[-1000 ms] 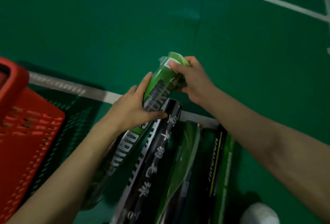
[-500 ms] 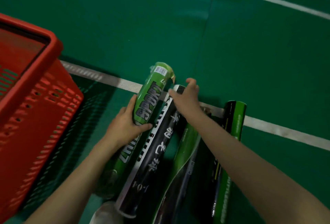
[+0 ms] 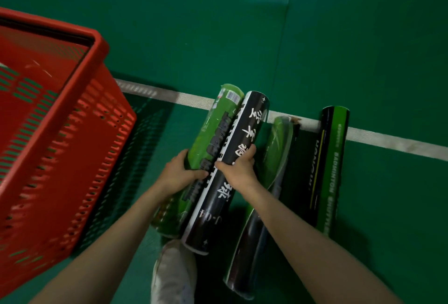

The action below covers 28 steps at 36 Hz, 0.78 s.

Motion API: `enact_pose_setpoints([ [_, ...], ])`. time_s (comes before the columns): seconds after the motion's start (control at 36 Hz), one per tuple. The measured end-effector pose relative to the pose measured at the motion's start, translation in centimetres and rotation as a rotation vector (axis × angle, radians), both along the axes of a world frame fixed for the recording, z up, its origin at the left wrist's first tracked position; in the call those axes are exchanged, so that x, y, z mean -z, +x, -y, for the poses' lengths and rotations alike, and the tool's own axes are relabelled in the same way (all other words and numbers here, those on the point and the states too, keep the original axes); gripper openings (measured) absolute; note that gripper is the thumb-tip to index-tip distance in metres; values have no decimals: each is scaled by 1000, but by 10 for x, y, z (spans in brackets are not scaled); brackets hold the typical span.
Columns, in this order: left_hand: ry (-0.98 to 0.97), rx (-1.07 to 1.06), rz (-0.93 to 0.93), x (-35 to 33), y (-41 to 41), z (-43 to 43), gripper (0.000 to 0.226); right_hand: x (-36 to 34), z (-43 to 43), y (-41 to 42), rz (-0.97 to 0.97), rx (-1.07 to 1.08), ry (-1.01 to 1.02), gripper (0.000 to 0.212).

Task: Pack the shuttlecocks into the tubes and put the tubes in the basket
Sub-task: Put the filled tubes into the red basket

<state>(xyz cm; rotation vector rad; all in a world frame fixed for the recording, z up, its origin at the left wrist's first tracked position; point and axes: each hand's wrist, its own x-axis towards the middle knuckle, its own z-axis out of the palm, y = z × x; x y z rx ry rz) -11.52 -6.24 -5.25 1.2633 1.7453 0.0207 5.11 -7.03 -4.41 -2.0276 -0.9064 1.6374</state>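
Several shuttlecock tubes lie side by side on the green court floor. My left hand (image 3: pixel 179 171) grips the bright green tube (image 3: pixel 213 131) around its middle. My right hand (image 3: pixel 238 166) grips the black tube with white characters (image 3: pixel 244 124) right beside it, also near the middle. To the right lie a green-and-black tube (image 3: pixel 276 156) and a dark tube with a green stripe (image 3: pixel 329 165), both untouched. The red plastic basket (image 3: pixel 80 119) stands at the left, close to the green tube. No loose shuttlecocks show.
A white court line (image 3: pixel 400 142) runs across the floor under the tubes' far ends. A white shoe (image 3: pixel 173 272) sits at the bottom centre, just below the held tubes. Open green floor stretches beyond the line.
My right hand left the green tube's cap and slid down onto the middle of the black tube. My left hand lowered the green tube beside it. The view swung toward the basket.
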Motion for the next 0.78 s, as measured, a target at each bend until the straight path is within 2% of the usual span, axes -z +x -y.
enact_pose_setpoints([
  [0.17, 167, -74, 60, -27, -3, 5, 86, -28, -3, 4, 22, 76, 130, 112],
  [0.31, 276, -71, 127, -69, -12, 17, 78, -83, -8, 11, 8, 122, 299, 107],
  [0.44, 356, -45, 180, -137, -34, 18, 89, -152, -20, 3, -31, 116, 313, 106],
  [0.61, 499, -44, 189, -214, -76, 15, 95, -221, -36, -43, -112, 100, 371, 120],
  [0.78, 507, -85, 89, -258, -148, 17, 94, -257, -43, -98, -217, 18, 435, 101],
])
